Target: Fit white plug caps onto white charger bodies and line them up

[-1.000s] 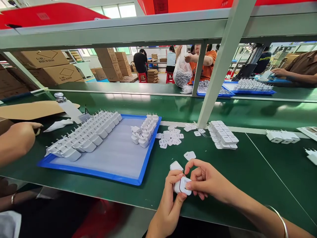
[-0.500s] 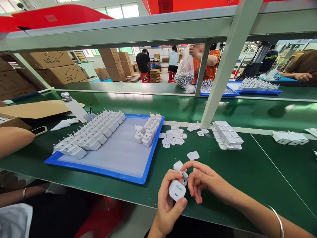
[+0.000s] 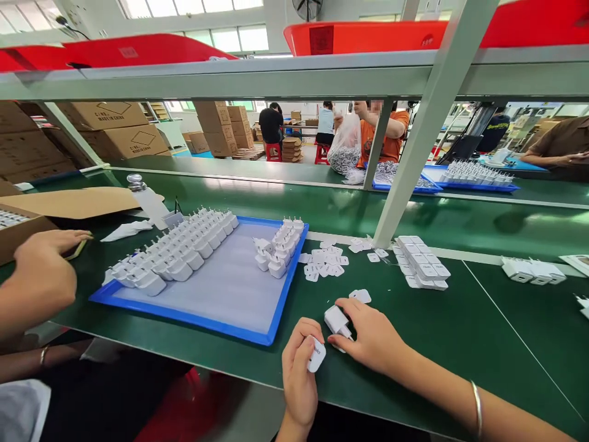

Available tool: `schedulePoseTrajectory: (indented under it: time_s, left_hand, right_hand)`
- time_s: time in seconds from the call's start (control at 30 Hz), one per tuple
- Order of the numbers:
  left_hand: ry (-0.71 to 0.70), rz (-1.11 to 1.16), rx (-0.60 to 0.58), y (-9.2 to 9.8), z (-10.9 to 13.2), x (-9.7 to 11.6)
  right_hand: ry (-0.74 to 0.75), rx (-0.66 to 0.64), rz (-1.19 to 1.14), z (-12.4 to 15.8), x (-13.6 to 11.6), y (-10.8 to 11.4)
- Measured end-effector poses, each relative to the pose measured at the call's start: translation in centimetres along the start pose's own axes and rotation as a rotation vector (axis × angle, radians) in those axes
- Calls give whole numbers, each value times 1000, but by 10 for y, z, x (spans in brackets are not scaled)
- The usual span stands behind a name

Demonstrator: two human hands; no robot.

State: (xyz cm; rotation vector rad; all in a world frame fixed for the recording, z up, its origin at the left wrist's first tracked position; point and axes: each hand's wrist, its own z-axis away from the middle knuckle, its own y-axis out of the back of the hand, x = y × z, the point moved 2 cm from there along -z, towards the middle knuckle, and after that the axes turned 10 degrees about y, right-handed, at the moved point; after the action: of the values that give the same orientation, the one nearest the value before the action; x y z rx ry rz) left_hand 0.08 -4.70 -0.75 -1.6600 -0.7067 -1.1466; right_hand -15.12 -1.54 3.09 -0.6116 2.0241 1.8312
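Note:
My left hand is closed around a white plug charger, whose printed end face is turned to the right. Just to the right, my right hand has its thumb and fingers around a second white charger lying on the green table. A loose white cover plate lies behind the right fingers. Beyond both hands is a scatter of small white plates. To the left, a blue-rimmed tray carries rows of white chargers with pins up, plus a smaller group at its right side.
Stacked white chargers stand right of a slanted metal post. More chargers lie farther right. A co-worker's hand is at the far left beside a phone, a pump bottle and a carton.
My left hand has turned its charger, so the printed face points right. My right hand has taken hold of the charger on the table. The co-worker's arm has reached forward over the phone.

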Motion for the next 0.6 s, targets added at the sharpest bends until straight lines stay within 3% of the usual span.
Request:
schedulePoseTrajectory:
  time_s: [0.13, 0.27, 0.37, 0.47, 0.57, 0.6]
  left_hand:
    - [80, 27, 25, 7, 5, 11]
    - [87, -32, 62, 33, 2, 37]
    - [31, -459, 165, 62, -18, 59]
    - [-74, -988, 411, 88, -48, 77]
    - [-58, -1218, 556, 102, -75, 79]
    - [-30, -1276, 571, 104, -81, 77]
  right_hand:
    - [52, -16, 67, -20, -14, 8]
    - [151, 14, 16, -60, -32, 19]
    - [202, 68, 44, -82, -48, 12]
    - [327, 79, 71, -74, -66, -12]
    - [603, 6, 111, -47, -78, -48]
    - [771, -34, 190, -38, -80, -61]
